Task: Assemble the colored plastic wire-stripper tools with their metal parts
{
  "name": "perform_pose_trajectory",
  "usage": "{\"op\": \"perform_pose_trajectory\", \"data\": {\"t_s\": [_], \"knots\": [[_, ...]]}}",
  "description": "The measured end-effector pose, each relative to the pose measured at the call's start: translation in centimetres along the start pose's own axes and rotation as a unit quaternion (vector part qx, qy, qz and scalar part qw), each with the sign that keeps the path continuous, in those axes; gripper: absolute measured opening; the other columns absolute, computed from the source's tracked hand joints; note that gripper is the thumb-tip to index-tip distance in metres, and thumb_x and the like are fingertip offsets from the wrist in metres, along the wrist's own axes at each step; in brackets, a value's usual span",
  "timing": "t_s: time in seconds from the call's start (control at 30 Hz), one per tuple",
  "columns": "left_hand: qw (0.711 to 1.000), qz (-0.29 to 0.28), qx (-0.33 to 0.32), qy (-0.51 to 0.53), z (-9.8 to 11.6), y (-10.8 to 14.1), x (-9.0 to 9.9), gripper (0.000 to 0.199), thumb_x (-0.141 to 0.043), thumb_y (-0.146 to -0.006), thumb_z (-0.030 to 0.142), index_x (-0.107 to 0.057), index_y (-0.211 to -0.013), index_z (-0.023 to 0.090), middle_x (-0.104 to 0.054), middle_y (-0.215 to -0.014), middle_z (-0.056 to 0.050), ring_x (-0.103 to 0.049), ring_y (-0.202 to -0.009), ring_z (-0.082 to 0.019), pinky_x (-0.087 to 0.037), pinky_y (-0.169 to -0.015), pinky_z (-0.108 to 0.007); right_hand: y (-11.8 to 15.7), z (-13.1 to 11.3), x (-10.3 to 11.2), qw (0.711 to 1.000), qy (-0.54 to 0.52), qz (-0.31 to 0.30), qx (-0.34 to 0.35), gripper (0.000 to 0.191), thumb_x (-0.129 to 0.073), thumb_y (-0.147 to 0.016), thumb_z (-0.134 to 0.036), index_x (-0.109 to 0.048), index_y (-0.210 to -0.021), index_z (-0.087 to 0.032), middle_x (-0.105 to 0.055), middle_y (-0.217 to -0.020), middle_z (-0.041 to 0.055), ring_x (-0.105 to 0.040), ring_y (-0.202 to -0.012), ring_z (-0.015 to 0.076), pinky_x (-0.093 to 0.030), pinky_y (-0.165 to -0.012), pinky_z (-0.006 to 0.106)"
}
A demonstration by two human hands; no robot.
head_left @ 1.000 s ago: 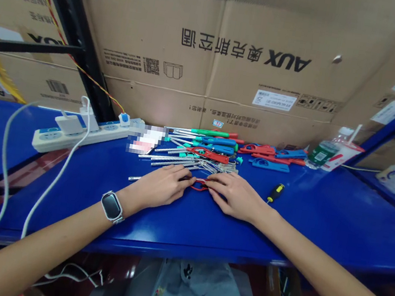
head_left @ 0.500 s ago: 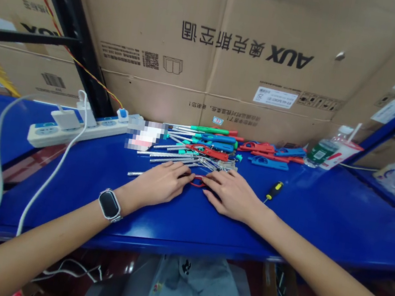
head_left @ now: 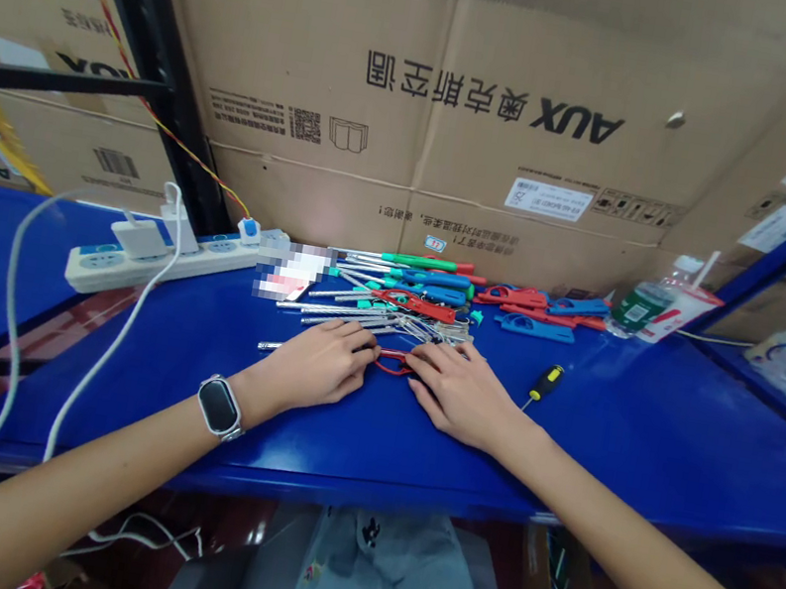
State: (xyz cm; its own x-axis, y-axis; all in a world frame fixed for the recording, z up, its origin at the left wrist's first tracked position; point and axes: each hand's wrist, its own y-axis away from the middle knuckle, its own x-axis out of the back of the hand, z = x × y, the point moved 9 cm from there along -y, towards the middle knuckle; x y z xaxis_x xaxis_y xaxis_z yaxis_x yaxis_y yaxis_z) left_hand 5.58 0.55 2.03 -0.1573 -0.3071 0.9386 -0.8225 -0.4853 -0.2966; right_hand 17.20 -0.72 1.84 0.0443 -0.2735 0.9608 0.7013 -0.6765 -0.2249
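Low over the blue tabletop, both hands work on a long-necked lighter with a red body [head_left: 395, 362]. Its silver tube [head_left: 269, 346] sticks out to the left from behind my left hand. My left hand [head_left: 326, 361], with a watch on the wrist, has its fingers closed on the left part of the lighter. My right hand [head_left: 459, 391] has its fingertips on the right end, with the thumb just below. Fingers cover both ends of the body. Just behind the hands lies a pile of metal tubes [head_left: 352, 313] and lighter parts.
Red and blue lighter casings [head_left: 534, 326] lie behind on the right. A black-and-yellow screwdriver [head_left: 545, 385] rests beside my right forearm. A bottle [head_left: 639, 306] and a paper cup [head_left: 684, 308] stand at the back right. A power strip [head_left: 92, 266] with cables is at left; cardboard [head_left: 442, 1] rises behind.
My hands are slightly farther apart, and more of the red body shows between them. The view has shifted a little; the pile looks the same.
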Motion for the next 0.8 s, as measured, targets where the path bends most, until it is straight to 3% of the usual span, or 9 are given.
{"op": "perform_pose_trajectory", "data": {"t_s": [0.33, 0.63, 0.8], "knots": [[0.999, -0.001, -0.018, 0.026, -0.8, 0.2, 0.6, 0.031, -0.049, -0.097, 0.017, -0.075, -0.112, 0.014, -0.073, -0.113, -0.012, -0.067, -0.102, -0.027, -0.055, -0.092, -0.045, 0.1, 0.1, -0.1, 1.000, 0.006, 0.005, -0.017, 0.041, -0.038, -0.108, -0.028, -0.064, -0.137, -0.015, -0.068, -0.132, 0.0156, -0.062, -0.116, 0.0298, -0.042, -0.092, 0.045], [0.998, 0.003, 0.002, 0.057, -2.2, 0.7, 0.1, 0.041, -0.045, -0.101, 0.017, -0.061, -0.139, 0.014, -0.071, -0.120, -0.013, -0.068, -0.108, -0.024, -0.055, -0.097, -0.041, 0.5, 0.4, -0.1, 1.000, -0.011, 0.012, -0.019, 0.041, -0.037, -0.109, -0.030, -0.064, -0.136, -0.015, -0.067, -0.133, 0.0148, -0.062, -0.118, 0.0295, -0.043, -0.095, 0.046], [0.991, 0.006, 0.008, 0.130, -3.0, 0.8, -0.1, 0.033, -0.043, -0.104, 0.018, -0.072, -0.118, 0.014, -0.071, -0.114, -0.012, -0.068, -0.105, -0.023, -0.057, -0.096, -0.039, 0.6, 0.6, -0.1, 0.999, -0.029, 0.025, -0.026, 0.039, -0.040, -0.108, -0.031, -0.064, -0.136, -0.016, -0.068, -0.131, 0.0144, -0.062, -0.119, 0.0296, -0.044, -0.095, 0.046]]}}
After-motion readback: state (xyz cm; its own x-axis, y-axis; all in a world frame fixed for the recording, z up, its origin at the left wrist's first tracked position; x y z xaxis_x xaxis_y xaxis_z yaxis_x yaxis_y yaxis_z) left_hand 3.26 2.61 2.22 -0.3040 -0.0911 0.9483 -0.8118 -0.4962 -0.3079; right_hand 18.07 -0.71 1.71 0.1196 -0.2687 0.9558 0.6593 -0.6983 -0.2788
